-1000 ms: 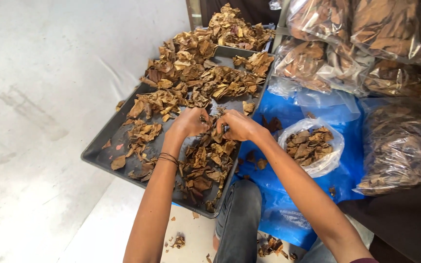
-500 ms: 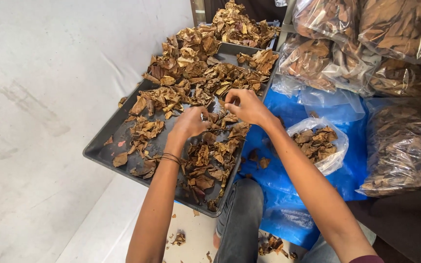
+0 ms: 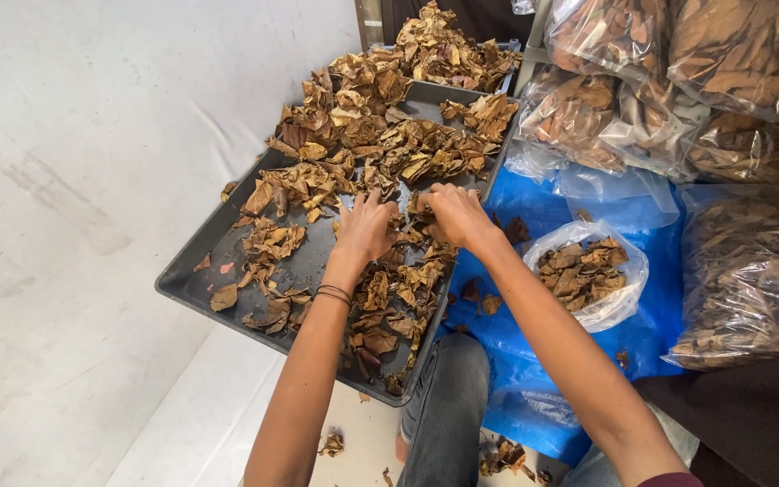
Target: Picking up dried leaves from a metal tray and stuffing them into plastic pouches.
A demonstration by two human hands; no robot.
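We have both hands in the dry leaves (image 3: 407,153) on the tray (image 3: 193,275): left hand (image 3: 367,225) and right hand (image 3: 457,215) curled, pinching leaves, beside an open bag (image 3: 588,275).

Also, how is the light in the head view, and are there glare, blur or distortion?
Head view: soft, even light; faint shadows under the dry leaves on the dark tray. Glare shows on the clear bags. Both hands, left hand and right hand, look sharp. The wide lens tilts the edges.
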